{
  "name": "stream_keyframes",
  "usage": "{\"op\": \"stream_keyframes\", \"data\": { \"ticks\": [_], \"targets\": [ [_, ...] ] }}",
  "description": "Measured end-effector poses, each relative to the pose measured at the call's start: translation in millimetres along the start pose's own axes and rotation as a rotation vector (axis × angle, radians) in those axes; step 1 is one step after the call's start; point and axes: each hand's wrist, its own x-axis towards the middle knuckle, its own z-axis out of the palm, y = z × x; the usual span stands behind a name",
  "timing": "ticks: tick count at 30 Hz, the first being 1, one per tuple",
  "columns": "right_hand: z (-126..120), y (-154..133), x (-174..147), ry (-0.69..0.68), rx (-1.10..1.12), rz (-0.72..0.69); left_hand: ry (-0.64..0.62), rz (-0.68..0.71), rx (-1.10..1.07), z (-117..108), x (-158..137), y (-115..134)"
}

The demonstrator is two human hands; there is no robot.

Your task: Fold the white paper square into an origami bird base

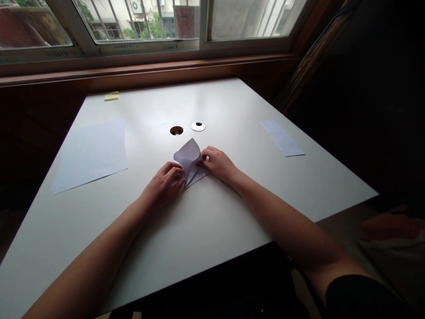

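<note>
A partly folded sheet of white paper (187, 154) rests on the table between my two hands. Its upper flap is raised and bowed, ending in a point at the top. My left hand (168, 180) grips the left edge of the paper with curled fingers. On the other side, the thumb and fingers of my right hand (215, 162) pinch its right edge. The paper's lower layers lie close to the tabletop, and the fingers cover parts of both sides.
The white table (212, 230) has a round cable hole (176, 130) with a silver ring cover (198, 126) beside it. Flat paper sheets (93, 153) lie left, a paper strip (282, 138) right. A small yellow-edged pad (111, 96) sits at the far left. Beyond is a window (142, 22).
</note>
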Motion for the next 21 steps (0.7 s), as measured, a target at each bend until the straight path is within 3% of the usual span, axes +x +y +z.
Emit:
{"op": "stream_keyframes", "data": {
  "ticks": [8, 21],
  "targets": [
    [1.8, -1.7, -2.6, -0.062, 0.023, -0.059, 0.011, -0.040, 0.083, 2.8, -0.6, -2.8],
    [5.3, -12.0, -5.3, -0.080, -0.023, -0.057, -0.040, 0.067, 0.245, 4.8, -2.8, -2.9]
  ]
}}
